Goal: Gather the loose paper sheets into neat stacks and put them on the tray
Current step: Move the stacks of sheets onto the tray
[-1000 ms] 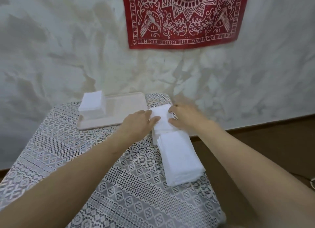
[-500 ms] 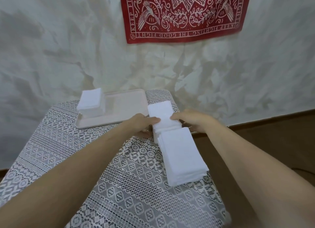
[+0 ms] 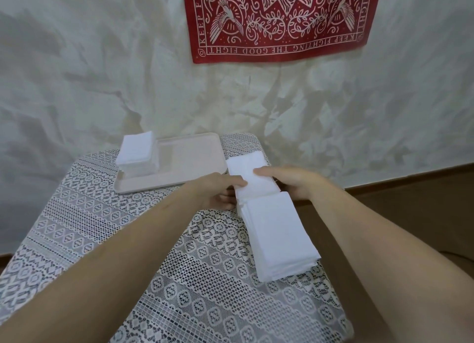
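Nearest us, a stack of paper [image 3: 279, 237] lies on the right side of the table [image 3: 107, 230]. Just beyond it, both forearms reach forward. We see the left hand [image 3: 213, 191] and right hand [image 3: 289, 183] gripping a second stack [image 3: 252, 182] from either side, its near edge touching the first. Farther left sits the tray [image 3: 189, 163], with a third stack [image 3: 137, 154] on its left end.

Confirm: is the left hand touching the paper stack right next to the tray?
Touching. The head view shows the left hand with its fingers lying on the paper stack at its left edge, with no gap between them.
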Tool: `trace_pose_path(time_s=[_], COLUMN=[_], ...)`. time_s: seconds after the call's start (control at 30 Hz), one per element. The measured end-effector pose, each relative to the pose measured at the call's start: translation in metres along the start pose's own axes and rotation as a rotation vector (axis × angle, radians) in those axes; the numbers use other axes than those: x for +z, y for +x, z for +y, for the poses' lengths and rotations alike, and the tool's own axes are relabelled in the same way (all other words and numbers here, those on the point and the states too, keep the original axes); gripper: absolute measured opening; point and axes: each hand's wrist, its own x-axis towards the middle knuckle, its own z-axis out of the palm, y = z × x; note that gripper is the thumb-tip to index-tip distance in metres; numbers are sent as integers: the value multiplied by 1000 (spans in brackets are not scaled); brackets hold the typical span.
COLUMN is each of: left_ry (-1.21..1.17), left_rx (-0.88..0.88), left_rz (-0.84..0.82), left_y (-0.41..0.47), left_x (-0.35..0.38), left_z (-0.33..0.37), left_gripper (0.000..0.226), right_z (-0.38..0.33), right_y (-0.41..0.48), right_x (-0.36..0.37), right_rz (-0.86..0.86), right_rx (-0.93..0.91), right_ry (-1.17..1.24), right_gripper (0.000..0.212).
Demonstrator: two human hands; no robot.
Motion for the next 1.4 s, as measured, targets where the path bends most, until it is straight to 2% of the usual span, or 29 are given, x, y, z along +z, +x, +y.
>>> trace_pose_path(time_s=[0.1,0.2,0.3,0.47,0.57,0.67,0.7,0.77,0.9,1.17,1.27,1.33,1.4], left_ry=[-30,-75,-94,-84,-96,-174,-189,-212,-269,-376,-309,-242,-145], left_rx=[3,11,22,107,228,287,295,296,280,220,231,249,266], left_rz=[-24,-42,-65,-25,-28,-8,-9,-6,41,192,261,320,368], left_y=[1,-2,-8,-7,-11,-18,-20,-24,-33,-29,-16,-6,1], left_x=[-2,-2,-1,-1,-1,-7,-11,-20,-46,-104,-120,-128,-133], left_z=[-1,-1,0,-3,1,6,6,5,-4,-14,-18,-22,-26], left_gripper=[19,20,14,15,21,21,19,16,19,19,18,28,39], right_z=[0,-1,-2,-6,-15,-29,-33,-41,-51,-68,-69,-70,-72], right_y=[0,3,2,1,0,-1,0,2,13,37,56,72,84], right_x=[0,-2,-2,0,4,14,18,29,58,118,137,148,153], right_rz=[10,27,-25,-40,-35,2,2,1,-61,-99,-72,-34,-3], right_rx=[-7,-26,-7,-67,-129,-148,-155,-150,-92,-31,-47,-55,-64], right_ry=[-16,-25,-30,0,45,31,29,15,10,-11,9,-5,-16], right_gripper=[25,25,19,14,26,60,62,45,34,29,21,11,9])
